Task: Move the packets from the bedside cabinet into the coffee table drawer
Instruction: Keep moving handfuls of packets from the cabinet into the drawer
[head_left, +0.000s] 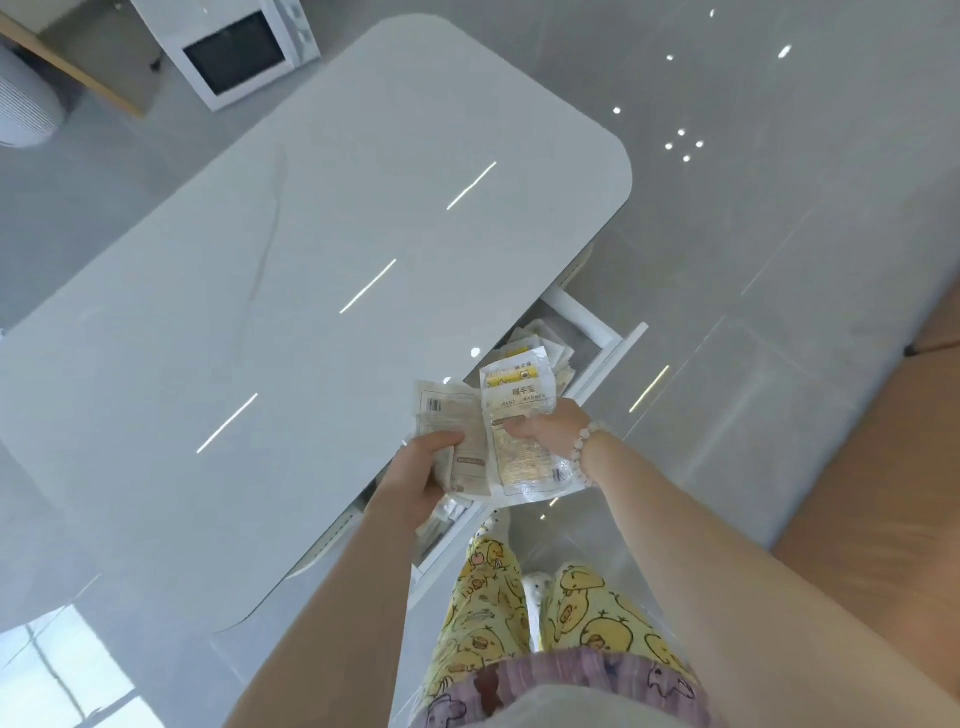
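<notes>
Standing over the white coffee table (311, 260), a person holds packets in both hands above its near long edge, where the drawer (615, 358) is pulled out.

The right hand (550, 423) pinches a clear-wrapped packet (519, 395) with curled fingers. Its yellow label reads "暖手宝" and "HAND WARMER". The smaller print lower on it is illegible. A bead bracelet (584, 447) sits on that wrist.

The left hand (415, 467) grips a stack of packets (452, 415), thumb across the front. The top one shows its back, with a barcode and fine text too small to read. The two hands' packets overlap at their edges.

More loose packets (540, 338) lie inside the drawer at its far end. A white appliance (239, 52) stands on the floor beyond the table's far corner.
</notes>
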